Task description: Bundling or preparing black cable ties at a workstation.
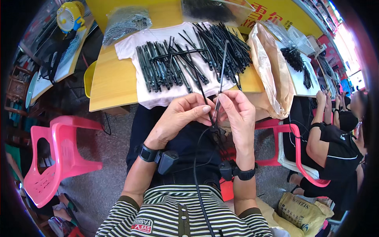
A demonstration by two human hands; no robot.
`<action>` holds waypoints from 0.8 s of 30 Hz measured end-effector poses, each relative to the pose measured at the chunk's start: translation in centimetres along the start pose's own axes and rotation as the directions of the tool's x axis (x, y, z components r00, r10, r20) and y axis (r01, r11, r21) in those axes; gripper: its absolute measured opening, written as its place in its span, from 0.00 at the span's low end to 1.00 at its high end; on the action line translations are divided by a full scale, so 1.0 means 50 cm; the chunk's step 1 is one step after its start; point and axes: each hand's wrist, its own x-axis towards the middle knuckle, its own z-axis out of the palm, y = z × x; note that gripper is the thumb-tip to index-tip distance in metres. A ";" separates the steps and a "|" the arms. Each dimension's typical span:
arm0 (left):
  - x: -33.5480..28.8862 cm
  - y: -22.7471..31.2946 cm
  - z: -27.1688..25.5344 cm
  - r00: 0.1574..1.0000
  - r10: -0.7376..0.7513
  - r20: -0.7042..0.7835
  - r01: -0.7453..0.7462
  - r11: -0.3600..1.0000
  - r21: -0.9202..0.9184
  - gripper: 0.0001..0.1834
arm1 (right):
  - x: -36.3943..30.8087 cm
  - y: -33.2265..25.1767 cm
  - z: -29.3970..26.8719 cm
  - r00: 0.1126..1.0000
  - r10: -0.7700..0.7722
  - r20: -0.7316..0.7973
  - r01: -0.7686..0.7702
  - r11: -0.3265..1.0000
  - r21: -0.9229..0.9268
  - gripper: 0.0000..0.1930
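Over my lap, just off the table's front edge, both hands are closed and close together. My left hand [182, 114] pinches a thin black strip between thumb and fingers. A second slender strip [223, 65], shinier and greyish, rises from the pinch of my right hand [237, 110]. The two strips come together in a V below my fingertips, where a dark clump [215, 130] hangs; its details are hard to make out. Beyond my hands, many black strips [158, 67] lie in a row on a pale pink shirt [148, 96], with a thicker heap [225, 47] to the right.
The shirt covers part of a wooden table [108, 83]. Plastic bags [127, 23] stand at its back, and an open tan bag [272, 75] at its right. Pink chairs [59, 154] flank me. A black cable [196, 170] runs down my front. Another person [335, 146] sits at right.
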 end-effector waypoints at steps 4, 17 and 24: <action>0.017 0.022 -0.002 0.992 0.080 -0.097 -0.083 0.996 -0.021 0.09 | 0.027 -0.030 -0.007 0.954 -0.281 -0.102 0.202 0.858 -0.473 0.08; 0.063 0.081 -0.006 0.962 0.122 -0.246 -0.109 0.992 0.069 0.09 | 0.031 -0.161 -0.017 0.594 0.215 0.775 -0.491 0.860 0.138 0.05; 0.028 0.075 0.004 0.964 0.169 -0.203 -0.176 0.984 -0.013 0.09 | 0.010 -0.120 0.017 0.532 0.272 0.802 -0.496 0.867 0.036 0.08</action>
